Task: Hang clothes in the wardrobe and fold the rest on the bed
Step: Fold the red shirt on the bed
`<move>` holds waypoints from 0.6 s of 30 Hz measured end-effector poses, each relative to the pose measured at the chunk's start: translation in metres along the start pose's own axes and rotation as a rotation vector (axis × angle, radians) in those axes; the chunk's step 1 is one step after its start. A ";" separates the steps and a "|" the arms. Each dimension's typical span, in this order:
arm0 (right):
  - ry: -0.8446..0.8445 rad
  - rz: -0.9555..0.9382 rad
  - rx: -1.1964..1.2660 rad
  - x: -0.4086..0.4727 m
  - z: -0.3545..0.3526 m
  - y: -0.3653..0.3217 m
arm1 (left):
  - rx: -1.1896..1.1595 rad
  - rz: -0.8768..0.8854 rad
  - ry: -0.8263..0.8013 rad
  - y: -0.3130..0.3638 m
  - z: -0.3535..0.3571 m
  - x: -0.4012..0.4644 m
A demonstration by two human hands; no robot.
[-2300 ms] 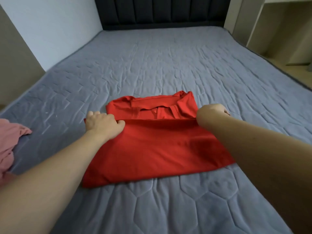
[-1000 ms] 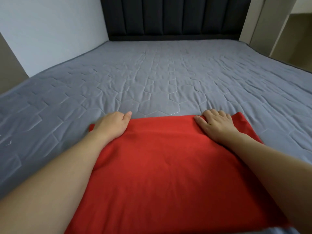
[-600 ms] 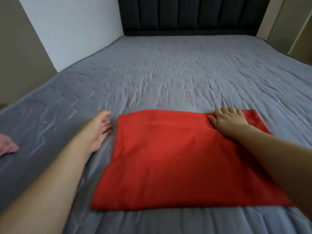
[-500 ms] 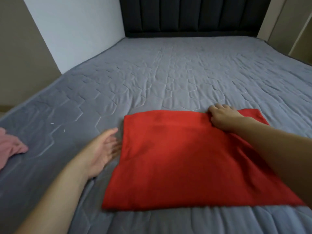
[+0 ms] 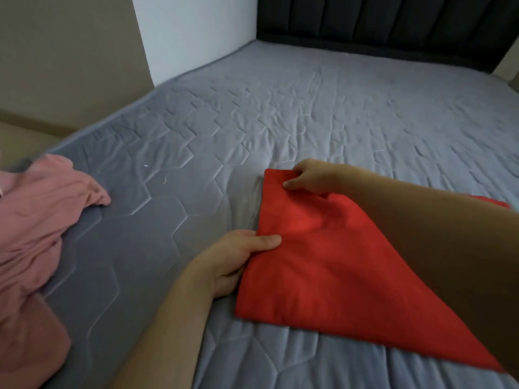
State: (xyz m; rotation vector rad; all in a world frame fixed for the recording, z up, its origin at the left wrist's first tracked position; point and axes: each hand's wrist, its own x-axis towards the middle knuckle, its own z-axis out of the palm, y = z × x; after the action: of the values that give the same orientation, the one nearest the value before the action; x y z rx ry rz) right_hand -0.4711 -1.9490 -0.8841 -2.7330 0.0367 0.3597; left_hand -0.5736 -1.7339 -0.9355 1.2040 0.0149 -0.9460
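A folded red shirt (image 5: 323, 265) lies on the grey quilted bed (image 5: 280, 122), right of centre. My left hand (image 5: 238, 256) grips its left edge, thumb on top and fingers underneath. My right hand (image 5: 309, 176) pinches the far left corner of the shirt, and my right forearm crosses over the shirt's right part and hides it. A crumpled pink garment (image 5: 36, 234) lies unfolded at the bed's left edge, apart from both hands.
A dark padded headboard (image 5: 393, 23) runs along the far end of the bed. A white wall (image 5: 193, 32) and a beige panel (image 5: 70, 57) stand to the left. The grey mattress stretches wide behind the red shirt.
My left hand moved from flat on the mattress onto the red shirt's left edge and gripped it. My right hand shifted left to the far corner. The view swung left, showing more of the pink garment.
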 end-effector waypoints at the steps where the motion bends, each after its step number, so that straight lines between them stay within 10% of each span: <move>1: 0.013 -0.010 0.024 -0.005 -0.001 -0.006 | 0.032 -0.012 -0.039 0.000 0.000 -0.003; 18: 0.822 0.130 0.626 -0.239 -0.214 -0.064 | 0.991 0.152 0.190 0.189 0.180 -0.179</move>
State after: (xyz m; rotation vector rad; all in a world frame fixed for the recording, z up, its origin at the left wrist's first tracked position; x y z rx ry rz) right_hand -0.6455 -1.9759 -0.6081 -2.0735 0.4593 -0.6521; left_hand -0.6513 -1.7597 -0.6293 2.1662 -0.4331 -0.6947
